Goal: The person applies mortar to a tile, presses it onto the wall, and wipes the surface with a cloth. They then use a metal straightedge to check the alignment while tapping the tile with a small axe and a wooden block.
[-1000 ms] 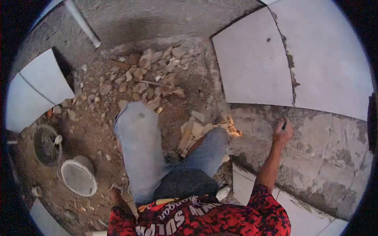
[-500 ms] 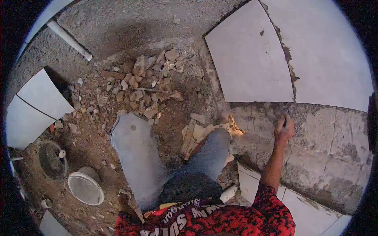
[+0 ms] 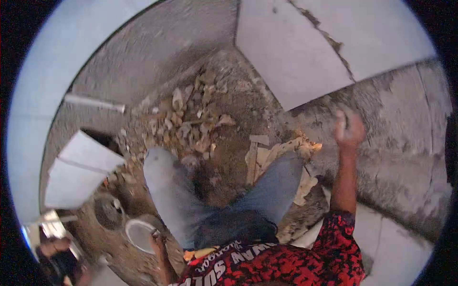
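The left hand [image 3: 157,242] overlaps the rim of a white bucket [image 3: 139,234]; blur hides whether its fingers are closed. Farther out, the right hand [image 3: 350,131] is curled, its grip unclear, over rough masonry [image 3: 396,112], near the edges of 2 white tiles [image 3: 291,57]. Beyond lies broken rubble [image 3: 183,121].

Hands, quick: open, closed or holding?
Left hand: by the white bucket; blurred, grip can't be told.
Right hand: partly curled near the white tile; holding anything can't be told.
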The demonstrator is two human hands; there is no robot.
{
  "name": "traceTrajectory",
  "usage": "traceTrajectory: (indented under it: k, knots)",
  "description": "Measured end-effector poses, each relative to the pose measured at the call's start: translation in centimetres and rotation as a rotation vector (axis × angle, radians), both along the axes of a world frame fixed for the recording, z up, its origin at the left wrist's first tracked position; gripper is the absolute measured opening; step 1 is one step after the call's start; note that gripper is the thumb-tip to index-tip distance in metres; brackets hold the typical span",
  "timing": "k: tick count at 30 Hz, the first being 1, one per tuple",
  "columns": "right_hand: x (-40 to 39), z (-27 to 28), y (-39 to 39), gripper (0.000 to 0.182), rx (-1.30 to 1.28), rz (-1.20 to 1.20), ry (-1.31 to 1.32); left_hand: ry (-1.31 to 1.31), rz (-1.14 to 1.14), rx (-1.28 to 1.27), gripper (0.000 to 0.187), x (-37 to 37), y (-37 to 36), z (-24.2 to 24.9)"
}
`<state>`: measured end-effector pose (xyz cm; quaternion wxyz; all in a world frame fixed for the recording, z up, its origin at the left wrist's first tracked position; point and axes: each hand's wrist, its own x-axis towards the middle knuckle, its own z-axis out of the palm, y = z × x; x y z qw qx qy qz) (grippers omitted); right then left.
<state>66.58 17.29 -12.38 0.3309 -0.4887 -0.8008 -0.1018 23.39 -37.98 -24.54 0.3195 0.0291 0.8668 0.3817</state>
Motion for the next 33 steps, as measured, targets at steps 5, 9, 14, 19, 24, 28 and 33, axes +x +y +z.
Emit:
traceTrajectory:
  k: [5, 9, 14, 19, 24, 28, 33]
  knots:
    - [-7.2, -17.3, -4.4, 0.046, -1.037, 0.066, 0.471, 0.688, -0.364, 0.29, 0.032, -2.5, 17.2, 8.9]
    - [-11.9, -35.9, -11.7, 0.037, -1.204, -0.106, -0.162, 0.311, -0.455, 0.532, 0.021, -4.8, 31.3, 9.8]
    - [-13.8, -42.7, -15.9, 0.034, -0.927, -0.372, -0.091, 0.399, -1.043, 0.793, 0.015, 4.4, 48.2, 12.4]
    - [-13.2, -40.5, -15.4, 0.049, -1.048, -0.496, -0.04, -0.051, -1.228, 1.06, 0.012, 16.4, 56.4, 11.3]
    - [-11.8, -37.7, -12.8, 0.077, -1.448, -0.713, 0.626, -0.025, -1.169, 1.428, 0.01, 24.0, 60.2, 9.8]
    - [-12.6, -18.0, -14.0, 0.084, -1.384, -0.45, 1.304, 0.097, -1.095, 1.554, 0.012, 26.0, 60.6, 11.1]
    - [-9.5, -10.4, -17.2, 0.075, -0.835, -0.541, 0.996, 0.092, -0.997, 1.685, 0.014, 27.7, 61.0, 11.5]
